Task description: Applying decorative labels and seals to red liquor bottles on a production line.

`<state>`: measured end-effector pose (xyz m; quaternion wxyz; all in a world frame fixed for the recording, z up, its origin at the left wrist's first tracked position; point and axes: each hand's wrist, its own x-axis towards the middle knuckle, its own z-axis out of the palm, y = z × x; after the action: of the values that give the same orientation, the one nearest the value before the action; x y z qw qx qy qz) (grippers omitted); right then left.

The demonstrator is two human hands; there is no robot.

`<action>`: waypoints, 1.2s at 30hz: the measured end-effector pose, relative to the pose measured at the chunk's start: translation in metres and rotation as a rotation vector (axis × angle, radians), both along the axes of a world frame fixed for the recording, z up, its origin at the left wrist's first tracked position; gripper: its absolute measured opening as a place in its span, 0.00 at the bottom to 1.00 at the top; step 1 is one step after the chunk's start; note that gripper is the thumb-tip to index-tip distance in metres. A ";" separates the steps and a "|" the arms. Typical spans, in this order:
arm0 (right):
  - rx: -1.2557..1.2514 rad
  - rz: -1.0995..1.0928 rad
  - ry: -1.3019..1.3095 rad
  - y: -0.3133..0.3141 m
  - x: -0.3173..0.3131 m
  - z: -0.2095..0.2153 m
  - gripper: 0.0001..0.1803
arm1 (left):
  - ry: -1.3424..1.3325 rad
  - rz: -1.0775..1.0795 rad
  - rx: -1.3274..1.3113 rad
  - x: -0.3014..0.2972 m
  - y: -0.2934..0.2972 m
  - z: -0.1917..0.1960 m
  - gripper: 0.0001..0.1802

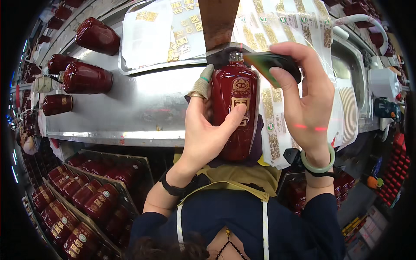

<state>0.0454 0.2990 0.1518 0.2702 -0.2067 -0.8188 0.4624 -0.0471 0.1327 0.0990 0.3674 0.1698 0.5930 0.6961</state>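
Note:
A dark red glass bottle [226, 89] with gold emblems and a bare glass neck stands in front of me, its base near my lap. My left hand [203, 141] is wrapped round its left side, the thumb pressed on the gold lettering. A beige fabric sleeve with a green band covers one left finger. To the right of the neck, my right hand [311, 97] grips a black rounded object [286, 63] between thumb and fingers. Its shiny flat face shows green and orange and points at the bottle; I cannot tell its exact kind.
Several red bottles [89, 78] are on the metal table [143, 108] at left. A tray [123, 65] holds gold stickers on white sheets; more sticker sheets [277, 117] hang over the table edge at right. Crates [86, 203] of bottles stand below left. A brown post [220, 21] rises ahead.

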 end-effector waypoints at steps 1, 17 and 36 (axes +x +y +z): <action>0.159 0.106 0.004 0.000 -0.005 0.009 0.20 | 0.000 0.003 0.002 0.000 0.000 0.000 0.45; 0.386 -0.017 0.097 0.026 -0.019 -0.010 0.15 | -0.145 -0.027 0.148 0.001 -0.004 -0.001 0.41; -0.700 0.002 -0.002 -0.052 0.033 -0.058 0.47 | -0.171 -0.056 0.154 -0.002 -0.017 -0.008 0.42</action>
<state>0.0781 0.2474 0.0934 0.1817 -0.2864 -0.6110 0.7153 -0.0488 0.1159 0.0910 0.4220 0.1540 0.4990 0.7410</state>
